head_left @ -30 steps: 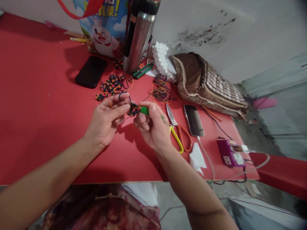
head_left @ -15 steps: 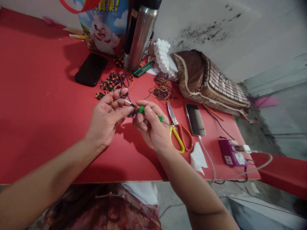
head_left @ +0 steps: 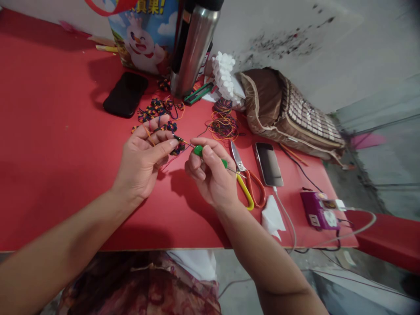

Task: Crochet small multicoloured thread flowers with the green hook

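Observation:
My left hand (head_left: 144, 157) pinches a small piece of multicoloured crochet work (head_left: 179, 148) between thumb and fingers, with strands of yarn looped over its raised fingers. My right hand (head_left: 213, 173) is closed around the green handle of a crochet hook (head_left: 198, 151); the thin metal shaft points left to the work, where yarn lies on it. A second metal end sticks out of the handle on the right. Just behind my left hand lie several finished-looking crocheted pieces (head_left: 154, 109) in dark blue, orange and red. A tangle of matching yarn (head_left: 223, 124) sits beyond my right hand.
Scissors (head_left: 244, 170) with one yellow and one red handle lie right of my right hand, beside a charging phone (head_left: 268, 164). A black phone (head_left: 125, 95), steel flask (head_left: 195, 48), green cutter (head_left: 198, 93), brown bag (head_left: 288, 105) and purple power block (head_left: 320, 210) stand around the red table (head_left: 65, 175).
My right hand has drawn the hook a little to the right, away from my left hand. More of the shaft and the crochet piece now shows between them.

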Demonstrator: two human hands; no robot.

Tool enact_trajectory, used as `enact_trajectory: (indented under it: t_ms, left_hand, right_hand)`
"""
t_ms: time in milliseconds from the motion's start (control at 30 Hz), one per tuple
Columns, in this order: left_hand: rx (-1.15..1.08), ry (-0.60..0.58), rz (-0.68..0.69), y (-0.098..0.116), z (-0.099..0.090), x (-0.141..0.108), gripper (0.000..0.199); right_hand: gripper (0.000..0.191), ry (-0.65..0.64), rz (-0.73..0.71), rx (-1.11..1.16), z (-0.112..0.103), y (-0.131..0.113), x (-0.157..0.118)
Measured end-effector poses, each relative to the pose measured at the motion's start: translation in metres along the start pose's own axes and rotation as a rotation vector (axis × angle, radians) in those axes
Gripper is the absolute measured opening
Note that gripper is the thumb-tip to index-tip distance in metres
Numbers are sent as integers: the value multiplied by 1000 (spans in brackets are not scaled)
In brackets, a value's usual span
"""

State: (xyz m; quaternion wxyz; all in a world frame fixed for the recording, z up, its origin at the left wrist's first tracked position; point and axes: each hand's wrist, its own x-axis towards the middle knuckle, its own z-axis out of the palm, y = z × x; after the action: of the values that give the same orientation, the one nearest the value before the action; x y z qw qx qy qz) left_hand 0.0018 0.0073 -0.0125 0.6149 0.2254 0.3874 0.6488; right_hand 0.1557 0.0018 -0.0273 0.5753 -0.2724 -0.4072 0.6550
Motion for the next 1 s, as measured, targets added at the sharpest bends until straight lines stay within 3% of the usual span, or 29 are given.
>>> enact_trajectory:
  t_ms: [233, 800, 1000]
  left_hand:
    - [-8, 14, 15, 1, 0, 0, 44]
    - [195, -50, 280, -3, -10, 3, 34]
    - [286, -14, 334, 1, -8, 0, 33]
  right_hand:
    - [15, 15, -6, -19, 1, -1, 0]
    - [13, 43, -15, -79, 4, -7, -1]
    - [13, 65, -5, -98, 3, -8, 0]
